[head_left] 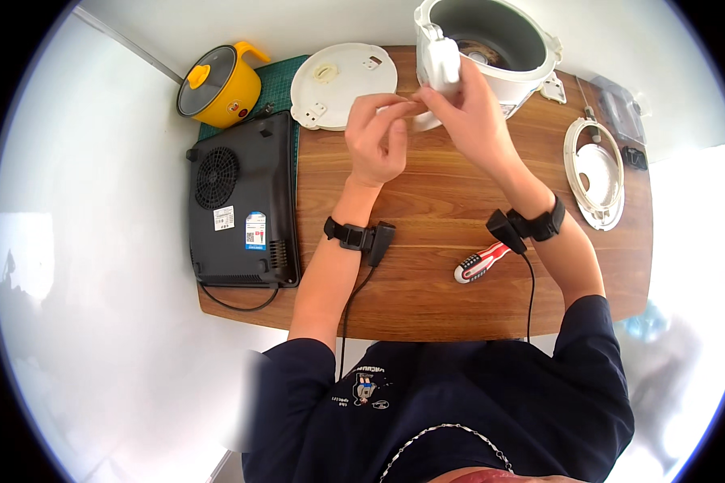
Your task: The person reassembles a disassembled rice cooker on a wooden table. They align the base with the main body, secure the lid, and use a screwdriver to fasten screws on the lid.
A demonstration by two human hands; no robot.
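At the far side of the table, my right hand (474,121) is closed around a white, rounded plastic part (441,64) in front of the rice cooker body (524,79). Whether that part is joined to the cooker cannot be made out. My left hand (377,143) is beside it, fingers curled and pinched together, with the tips meeting my right thumb. Anything between those left fingertips is too small or hidden to name. The cooker body is white with a grey, open inside. A white cooker lid panel (342,84) lies flat to the left of my hands.
A black appliance base (246,201) with a fan grille lies at left, near a yellow pot (225,88) on a green mat (275,83). A red-and-white screwdriver handle (482,262) rests by my right wrist. White rings (575,165) and a clear plastic container (620,113) are at right.
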